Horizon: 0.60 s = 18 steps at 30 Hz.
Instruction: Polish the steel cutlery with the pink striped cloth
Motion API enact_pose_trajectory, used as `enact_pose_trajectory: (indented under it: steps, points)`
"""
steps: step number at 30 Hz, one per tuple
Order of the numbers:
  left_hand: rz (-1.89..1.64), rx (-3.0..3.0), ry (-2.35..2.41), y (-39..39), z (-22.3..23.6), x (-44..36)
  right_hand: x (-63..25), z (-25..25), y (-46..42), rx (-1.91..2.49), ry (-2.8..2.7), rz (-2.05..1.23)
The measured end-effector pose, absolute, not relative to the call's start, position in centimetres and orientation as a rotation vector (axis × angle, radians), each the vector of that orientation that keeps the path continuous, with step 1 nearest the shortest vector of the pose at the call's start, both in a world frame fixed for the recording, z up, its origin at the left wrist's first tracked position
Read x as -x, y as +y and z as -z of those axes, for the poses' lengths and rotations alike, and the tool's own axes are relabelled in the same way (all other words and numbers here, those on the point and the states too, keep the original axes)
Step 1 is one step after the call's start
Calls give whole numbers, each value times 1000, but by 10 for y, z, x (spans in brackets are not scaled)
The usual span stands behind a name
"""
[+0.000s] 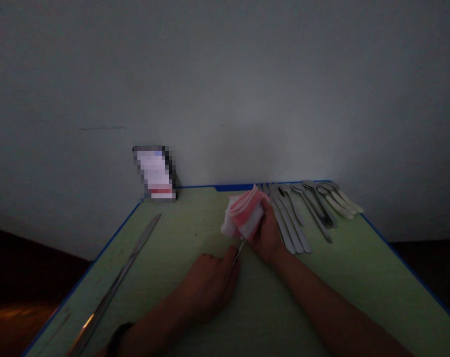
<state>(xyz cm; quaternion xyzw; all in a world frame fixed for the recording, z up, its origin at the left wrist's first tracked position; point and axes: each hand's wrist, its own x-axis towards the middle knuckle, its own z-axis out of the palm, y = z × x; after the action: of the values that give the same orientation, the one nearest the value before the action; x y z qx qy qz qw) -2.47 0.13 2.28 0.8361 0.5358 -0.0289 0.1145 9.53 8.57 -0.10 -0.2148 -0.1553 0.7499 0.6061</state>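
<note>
My left hand [219, 277] is closed around the thin metal handle of a piece of cutlery [239, 249]. The other end of that piece is hidden by a folded pink-and-white cloth [243, 215], so I cannot tell its kind. My right hand [269, 233] grips the cloth from its right side, just above and to the right of my left hand. Both hands are over the middle of the table. Right beside my right hand lie several table knives [289, 228] in a row, handles toward me.
Spoons and other cutlery [314, 208] lie farther right, with white-handled pieces [340, 202] at the end. A long knife [122, 275] rests along the table's left side. A blurred phone [156, 173] leans on the wall [225, 89] behind the green, blue-edged table [284, 312].
</note>
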Motion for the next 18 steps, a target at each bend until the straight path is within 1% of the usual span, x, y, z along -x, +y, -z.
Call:
enact_pose_trajectory:
  steps: [6,12,18]
  points:
    - [137,-2437,1513,0,-28,23,-93,13,90,598,-411,-1566]
    - [98,-2466,1546,-4,-20,20,-94,19,91,681,-415,-1425]
    - [29,-2400,1561,-2,-21,23,-94,18,91,648,-488,-1511]
